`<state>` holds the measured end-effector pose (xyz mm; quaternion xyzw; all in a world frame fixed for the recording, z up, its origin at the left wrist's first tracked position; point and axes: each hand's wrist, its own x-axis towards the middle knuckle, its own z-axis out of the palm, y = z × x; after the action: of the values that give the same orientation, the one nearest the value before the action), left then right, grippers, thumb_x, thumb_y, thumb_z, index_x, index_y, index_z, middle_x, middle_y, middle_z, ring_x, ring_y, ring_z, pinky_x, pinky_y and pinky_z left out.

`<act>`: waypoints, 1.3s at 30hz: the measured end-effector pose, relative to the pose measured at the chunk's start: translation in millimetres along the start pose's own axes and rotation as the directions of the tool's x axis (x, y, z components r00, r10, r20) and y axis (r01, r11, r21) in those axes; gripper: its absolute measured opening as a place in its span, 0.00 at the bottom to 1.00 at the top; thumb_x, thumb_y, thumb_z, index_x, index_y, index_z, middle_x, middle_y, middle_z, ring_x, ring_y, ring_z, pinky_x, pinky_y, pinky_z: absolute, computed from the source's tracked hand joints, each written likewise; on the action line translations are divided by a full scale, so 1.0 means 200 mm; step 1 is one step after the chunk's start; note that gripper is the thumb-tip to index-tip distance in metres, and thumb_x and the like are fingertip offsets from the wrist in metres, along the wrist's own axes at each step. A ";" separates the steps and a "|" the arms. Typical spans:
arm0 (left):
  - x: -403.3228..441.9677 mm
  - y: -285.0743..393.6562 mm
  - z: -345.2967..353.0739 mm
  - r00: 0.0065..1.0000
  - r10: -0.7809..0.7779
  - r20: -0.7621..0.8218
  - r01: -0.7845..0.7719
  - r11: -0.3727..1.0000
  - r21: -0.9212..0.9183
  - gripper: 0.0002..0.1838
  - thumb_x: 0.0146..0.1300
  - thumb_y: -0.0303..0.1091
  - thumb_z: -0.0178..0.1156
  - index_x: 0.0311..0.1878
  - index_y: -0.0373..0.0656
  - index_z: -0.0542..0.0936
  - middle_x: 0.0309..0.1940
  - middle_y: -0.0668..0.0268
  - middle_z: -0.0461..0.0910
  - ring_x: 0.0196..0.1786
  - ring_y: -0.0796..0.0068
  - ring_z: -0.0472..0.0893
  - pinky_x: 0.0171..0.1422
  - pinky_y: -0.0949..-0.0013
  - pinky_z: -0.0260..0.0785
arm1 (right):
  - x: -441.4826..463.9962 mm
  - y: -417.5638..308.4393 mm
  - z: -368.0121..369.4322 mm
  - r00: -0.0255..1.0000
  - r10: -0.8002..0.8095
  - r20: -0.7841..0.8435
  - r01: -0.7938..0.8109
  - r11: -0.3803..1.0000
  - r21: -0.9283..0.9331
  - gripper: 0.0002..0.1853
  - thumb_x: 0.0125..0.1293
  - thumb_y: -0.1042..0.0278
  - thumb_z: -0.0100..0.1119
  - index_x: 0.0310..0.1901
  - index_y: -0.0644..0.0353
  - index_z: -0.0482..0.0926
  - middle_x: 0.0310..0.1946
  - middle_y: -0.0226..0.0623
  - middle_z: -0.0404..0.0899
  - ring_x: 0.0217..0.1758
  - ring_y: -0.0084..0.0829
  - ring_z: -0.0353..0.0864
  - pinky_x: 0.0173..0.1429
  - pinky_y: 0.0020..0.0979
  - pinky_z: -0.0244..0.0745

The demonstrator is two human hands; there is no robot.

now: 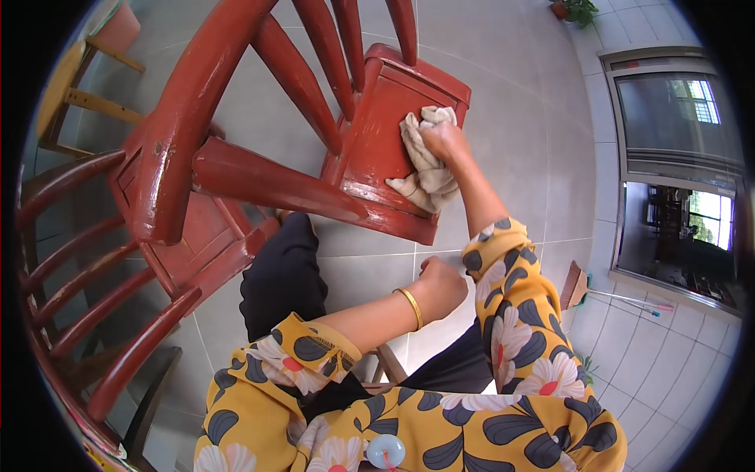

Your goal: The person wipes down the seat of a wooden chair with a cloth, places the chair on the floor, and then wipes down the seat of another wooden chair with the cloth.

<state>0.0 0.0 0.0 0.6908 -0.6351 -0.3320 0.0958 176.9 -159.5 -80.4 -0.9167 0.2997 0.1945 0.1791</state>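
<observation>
A red wooden chair [373,130] with a spindle back and worn paint stands tilted across the upper middle of the head view. My right hand [445,141] is closed around a bunched, off-white cloth [429,169], pressing it on the right part of the chair's seat. Some of the cloth drapes toward the seat's near edge. Lower down, my left hand [443,288] is curled into a fist in front of my body, apart from the chair. It wears a gold bracelet [410,309] at the wrist, and nothing shows in its fingers.
A second red wooden chair [193,244] stands at the left, close to my leg. Beyond it is a light wooden stool [102,102] with a pink container [118,30]. At the right, a broom [576,285] lies near a tiled wall with a glass-fronted cabinet [668,114].
</observation>
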 end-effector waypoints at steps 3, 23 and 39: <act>0.03 -0.01 0.01 0.975 0.029 -0.220 -0.010 0.996 0.086 0.07 0.57 0.34 0.60 0.38 0.50 0.84 0.35 0.66 0.83 0.35 0.65 0.84 0.37 0.58 0.70 | -0.24 -0.03 -0.06 1.000 0.012 -0.008 -0.013 0.999 -0.051 0.35 0.56 0.38 0.58 0.46 0.70 0.83 0.50 0.61 0.79 0.56 0.55 0.79 0.59 0.44 0.73; 0.05 -0.07 0.00 0.994 0.004 -0.110 0.001 0.999 0.048 0.06 0.55 0.32 0.61 0.36 0.47 0.83 0.34 0.62 0.84 0.38 0.66 0.85 0.42 0.59 0.70 | -0.32 0.06 0.01 0.999 -0.021 -0.029 0.017 0.992 -0.124 0.34 0.55 0.40 0.62 0.49 0.69 0.81 0.48 0.56 0.82 0.54 0.50 0.81 0.57 0.43 0.74; -0.03 0.02 0.02 0.970 0.029 -0.243 -0.004 0.994 0.105 0.06 0.57 0.33 0.59 0.36 0.47 0.82 0.31 0.64 0.83 0.34 0.66 0.84 0.38 0.61 0.69 | -0.23 0.22 0.06 0.942 0.029 -0.335 0.017 0.991 0.133 0.28 0.58 0.54 0.57 0.57 0.61 0.69 0.47 0.62 0.76 0.50 0.61 0.77 0.55 0.52 0.72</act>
<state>-6.3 5.5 1.4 0.7251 -0.6406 -0.2104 0.1398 113.2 -165.5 -79.0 -0.9213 0.3412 0.0151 0.1858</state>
